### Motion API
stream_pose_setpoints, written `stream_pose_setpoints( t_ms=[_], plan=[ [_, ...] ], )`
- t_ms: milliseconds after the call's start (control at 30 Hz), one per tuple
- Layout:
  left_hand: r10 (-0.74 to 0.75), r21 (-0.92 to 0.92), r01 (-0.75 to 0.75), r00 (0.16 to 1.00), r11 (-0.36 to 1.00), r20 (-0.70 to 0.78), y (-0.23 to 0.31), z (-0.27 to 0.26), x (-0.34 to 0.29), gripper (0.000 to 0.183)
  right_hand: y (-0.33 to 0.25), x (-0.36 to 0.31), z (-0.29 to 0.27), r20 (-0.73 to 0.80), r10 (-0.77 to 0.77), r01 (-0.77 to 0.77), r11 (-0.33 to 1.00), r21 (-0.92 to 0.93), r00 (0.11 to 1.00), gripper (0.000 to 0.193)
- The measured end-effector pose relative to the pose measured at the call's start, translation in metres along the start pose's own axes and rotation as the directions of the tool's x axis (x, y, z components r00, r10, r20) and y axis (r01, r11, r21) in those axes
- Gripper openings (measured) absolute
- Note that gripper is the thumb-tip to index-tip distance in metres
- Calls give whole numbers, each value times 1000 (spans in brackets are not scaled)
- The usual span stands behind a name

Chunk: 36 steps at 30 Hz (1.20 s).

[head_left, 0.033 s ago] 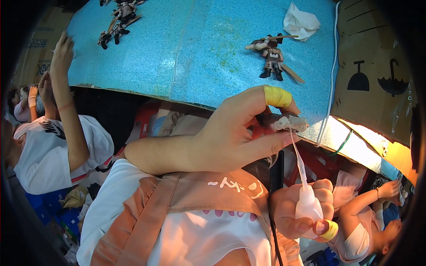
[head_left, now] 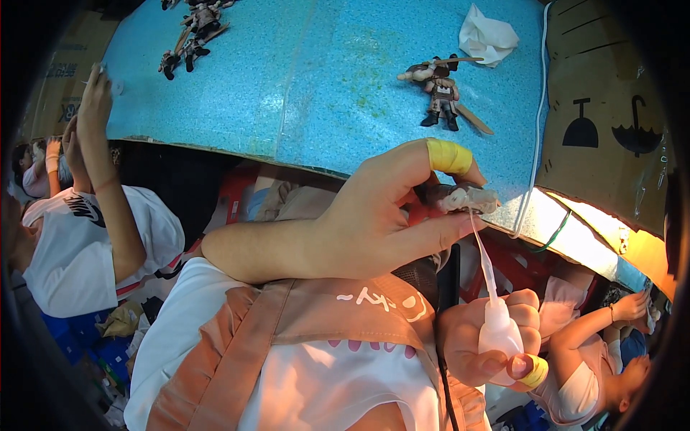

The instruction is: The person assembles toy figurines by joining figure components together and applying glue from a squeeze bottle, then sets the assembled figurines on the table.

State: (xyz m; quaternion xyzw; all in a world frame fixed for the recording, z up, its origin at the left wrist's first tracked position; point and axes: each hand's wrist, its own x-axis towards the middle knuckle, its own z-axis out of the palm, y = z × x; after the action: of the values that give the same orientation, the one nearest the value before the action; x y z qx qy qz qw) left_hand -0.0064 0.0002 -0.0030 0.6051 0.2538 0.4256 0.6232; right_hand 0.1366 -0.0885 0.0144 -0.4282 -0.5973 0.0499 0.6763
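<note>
Nothing has shifted since the earlier frame: both hands keep the same grip and place.

Left hand [head_left: 374, 215]: closed on a small grey figure part [head_left: 463, 197], pinched between the yellow-taped forefinger and the thumb, just off the near edge of the tabletop [head_left: 302, 86].

Right hand [head_left: 489, 345]: wrapped round a small white squeeze bottle [head_left: 499, 330], thumb taped yellow; the bottle's long thin nozzle runs upward and its tip touches the figure part.

Tabletop, blue speckled surface: one assembled figure [head_left: 440, 90] lying near the far right; a crumpled white cloth [head_left: 487, 34] beyond it; more figures [head_left: 190, 32] at the far left; a white cord [head_left: 537, 129] along the right edge.

Cardboard box [head_left: 604, 122] with black symbols stands right of the tabletop.

Other persons: one in a white shirt [head_left: 79, 244] at left, arm raised; another [head_left: 604, 359] at lower right.
</note>
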Motion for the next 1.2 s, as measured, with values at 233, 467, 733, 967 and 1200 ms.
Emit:
stream_pose_setpoints(
  t_ms=[233, 467, 733, 967, 1200],
  plan=[
    [-29, -46, 28, 999, 999, -27, -1, -1, 2, 31, 6, 3, 0, -65, -20, 21, 1000, 13, 998, 15],
    [-142, -249, 127, 989, 960, -46, 4, 0, -2, 36, 42, 9, -1, -166, 509, -435, 833, 342, 845, 43],
    [-126, -351, 67, 981, 934, -147, 0, -3, -13, 37, 88, 20, 15, 104, 526, -469, 819, -330, 844, 33],
    [-134, -225, 98, 979, 969, -153, 2, -5, 0, 35, 94, 32, 13, 148, 242, -108, 795, -598, 959, 32],
    [-151, -138, 123, 965, 983, -214, 3, -10, 7, 33, 117, 65, -46, -225, -193, 50, 854, -518, 955, 18]
  ],
)
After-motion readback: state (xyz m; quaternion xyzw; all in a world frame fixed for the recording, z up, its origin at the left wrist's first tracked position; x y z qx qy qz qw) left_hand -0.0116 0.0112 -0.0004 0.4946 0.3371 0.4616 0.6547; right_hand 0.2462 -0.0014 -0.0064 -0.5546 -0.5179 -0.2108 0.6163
